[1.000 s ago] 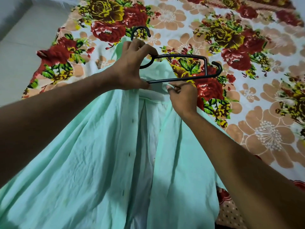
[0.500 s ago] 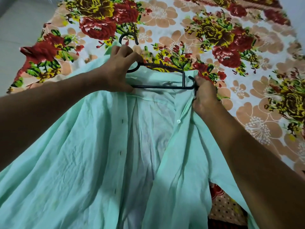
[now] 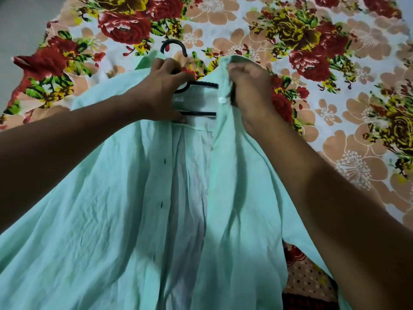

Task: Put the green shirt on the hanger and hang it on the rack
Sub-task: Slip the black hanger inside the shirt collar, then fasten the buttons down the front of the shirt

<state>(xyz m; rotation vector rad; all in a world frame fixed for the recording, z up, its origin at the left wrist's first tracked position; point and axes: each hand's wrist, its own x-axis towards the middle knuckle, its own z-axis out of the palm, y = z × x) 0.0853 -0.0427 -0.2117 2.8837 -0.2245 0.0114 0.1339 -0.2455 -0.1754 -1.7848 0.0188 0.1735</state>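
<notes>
The black hanger is gripped at its neck by the left hand, fingers curled round the thin frame, seemingly so that it is kept steady inside the garment. The collar and right shoulder edge of the green shirt are pinched in the right hand, fingers folded over the cloth, apparently so that the fabric can be drawn over the hanger's far arm, which is hidden beneath it. Only the hook and two short bars are left showing in the open neck. The shirt is spread front-open, thin, creased and soft-looking, with a white button beside the right hand and dark buttonholes down the opposite placket. It is laid on a floral bedsheet of red, yellow and peach blooms. No rack is seen.
</notes>
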